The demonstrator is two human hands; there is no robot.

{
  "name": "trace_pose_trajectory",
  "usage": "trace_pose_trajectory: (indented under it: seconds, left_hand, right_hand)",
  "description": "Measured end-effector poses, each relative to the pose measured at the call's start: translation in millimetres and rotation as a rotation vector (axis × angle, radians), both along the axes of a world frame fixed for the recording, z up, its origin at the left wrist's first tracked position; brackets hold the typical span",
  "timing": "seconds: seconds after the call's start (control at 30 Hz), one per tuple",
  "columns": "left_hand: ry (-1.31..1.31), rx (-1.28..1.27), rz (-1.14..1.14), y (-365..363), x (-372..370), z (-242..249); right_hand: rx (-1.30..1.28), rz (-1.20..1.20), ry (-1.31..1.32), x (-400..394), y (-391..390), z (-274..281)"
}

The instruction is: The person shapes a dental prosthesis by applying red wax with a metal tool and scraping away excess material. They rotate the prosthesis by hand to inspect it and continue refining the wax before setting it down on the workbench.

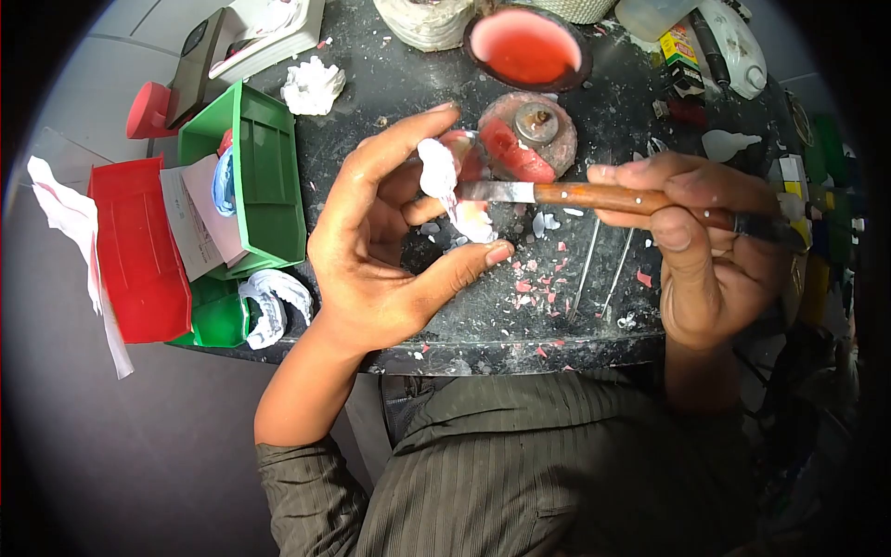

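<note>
My left hand (376, 246) curves around a small dental piece (439, 174), white with pinkish parts, held between thumb and fingers above the table. My right hand (710, 237) grips a knife (603, 197) by its riveted wooden handle. Its flat metal blade points left, the tip right at the white piece. Behind the blade stands a metal-topped burner (538, 123) on a round base with pink wax on it. White and pink shavings (534, 290) lie scattered below the blade.
Two thin metal instruments (587, 265) lie near the right hand. At the back sits a dark-rimmed dish (579, 74) of red wax. Green bins (269, 176) and a red bin (139, 251) stand left, beside white arch-shaped pieces (267, 311). A crumpled white lump (313, 86) lies behind.
</note>
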State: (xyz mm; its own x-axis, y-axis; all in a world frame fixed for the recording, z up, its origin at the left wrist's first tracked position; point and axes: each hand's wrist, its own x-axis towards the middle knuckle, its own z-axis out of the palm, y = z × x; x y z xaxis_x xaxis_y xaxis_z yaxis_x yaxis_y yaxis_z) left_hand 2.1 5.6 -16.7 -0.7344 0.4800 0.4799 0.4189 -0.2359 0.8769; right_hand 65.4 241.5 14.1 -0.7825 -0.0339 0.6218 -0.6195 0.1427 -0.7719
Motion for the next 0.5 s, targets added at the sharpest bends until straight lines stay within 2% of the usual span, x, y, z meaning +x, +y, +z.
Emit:
trace_pose_trajectory:
  seconds: [0.17, 0.23, 0.47, 0.5]
  left_hand:
    - [0.010, 0.015, 0.010, 1.5, 0.2, -0.8]
    - [-0.021, 0.008, 0.008, 0.7, 1.2, 0.7]
    - [-0.045, 0.015, 0.016, 1.3, 0.4, 0.2]
    - [-0.045, 0.015, 0.017, 1.2, 0.4, 0.4]
  right_hand:
    - [0.049, -0.024, -0.064, 0.4, -0.6, 7.1]
    - [0.081, 0.020, 0.019, -0.9, -0.1, 3.3]
    - [0.130, -0.027, 0.056, 1.8, 1.9, 2.6]
    - [0.095, -0.065, -0.014, 4.6, 1.3, 4.6]
